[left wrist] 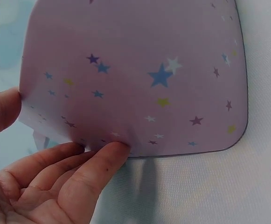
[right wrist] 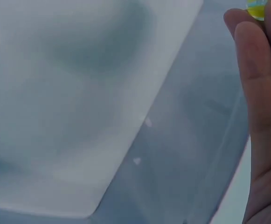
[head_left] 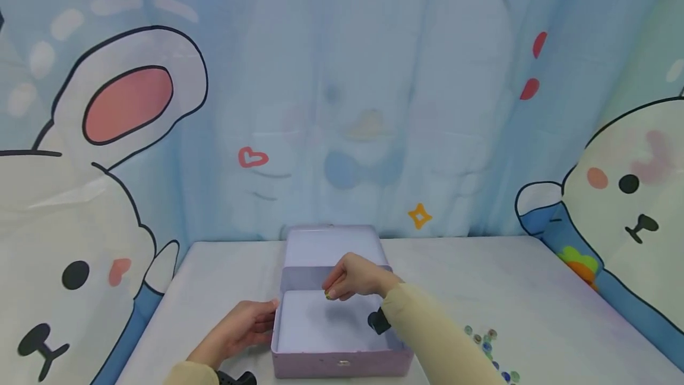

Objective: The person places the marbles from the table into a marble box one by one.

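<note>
A pale purple box (head_left: 342,363) stands with its lid (head_left: 332,246) tipped back behind it. Its inside shows a smooth white surface. Above that surface, my right hand (head_left: 359,278) pinches a small yellow-green glass marble (right wrist: 256,10) between thumb and fingertips. In the right wrist view only part of the marble shows, at the top edge. My left hand (head_left: 247,327) rests against the box's left side, thumb at the rim and relaxed fingers touching the outer wall. Coloured stars cover that wall (left wrist: 182,84) in the left wrist view.
Several glass marbles (head_left: 487,347) lie loose on the white tablecloth (head_left: 449,278), right of the box and beside the right sleeve. A blue curtain (head_left: 342,106) with cartoon animals hangs along the table's back edge and sides.
</note>
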{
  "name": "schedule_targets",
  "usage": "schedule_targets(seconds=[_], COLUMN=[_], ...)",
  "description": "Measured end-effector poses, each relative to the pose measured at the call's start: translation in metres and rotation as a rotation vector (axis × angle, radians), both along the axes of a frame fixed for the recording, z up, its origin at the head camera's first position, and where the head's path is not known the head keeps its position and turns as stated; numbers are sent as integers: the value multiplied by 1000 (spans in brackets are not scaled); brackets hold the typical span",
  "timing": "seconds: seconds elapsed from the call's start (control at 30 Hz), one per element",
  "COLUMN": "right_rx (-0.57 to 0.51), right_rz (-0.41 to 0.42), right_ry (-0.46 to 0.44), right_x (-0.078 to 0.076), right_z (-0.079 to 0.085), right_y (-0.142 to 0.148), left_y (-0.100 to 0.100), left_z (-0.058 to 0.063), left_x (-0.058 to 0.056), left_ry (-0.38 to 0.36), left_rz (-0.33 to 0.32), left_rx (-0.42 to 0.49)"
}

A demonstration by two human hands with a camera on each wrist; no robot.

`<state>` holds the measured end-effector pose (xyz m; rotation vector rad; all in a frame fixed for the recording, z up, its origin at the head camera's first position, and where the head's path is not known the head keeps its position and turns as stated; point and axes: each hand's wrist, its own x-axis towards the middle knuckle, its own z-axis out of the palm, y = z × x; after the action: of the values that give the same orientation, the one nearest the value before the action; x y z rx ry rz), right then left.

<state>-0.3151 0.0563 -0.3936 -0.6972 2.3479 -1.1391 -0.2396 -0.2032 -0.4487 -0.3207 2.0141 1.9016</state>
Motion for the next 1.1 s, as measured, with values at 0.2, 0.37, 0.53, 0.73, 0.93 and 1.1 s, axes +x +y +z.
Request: schedule_targets(seconds=[0.2,0.37,0.53,0.73,0.93,1.1], right_rx=[128,238,334,381,404,416], right_rz=[-2,24,42,56,55,52], right_ry=[27,119,197,235,245,248], right_x=[6,9,13,14,15,14], right_z=[-10,-16,-17,-15,-16,-18], right_y=[-25,-39,-50,-60,-64,-67], left_y=[-1,-1,-3,-5,-5,-6], left_z=[-1,-2,-2,-2,-2,-1], left_x=[0,-1,-2,-4,-4,-3], left_ry=[-5,-4,-8,-12,-15,-12], left_rz=[-32,-41,-54,-56,-56,-53], left_rx=[3,-1,-6,-17,-25,-23])
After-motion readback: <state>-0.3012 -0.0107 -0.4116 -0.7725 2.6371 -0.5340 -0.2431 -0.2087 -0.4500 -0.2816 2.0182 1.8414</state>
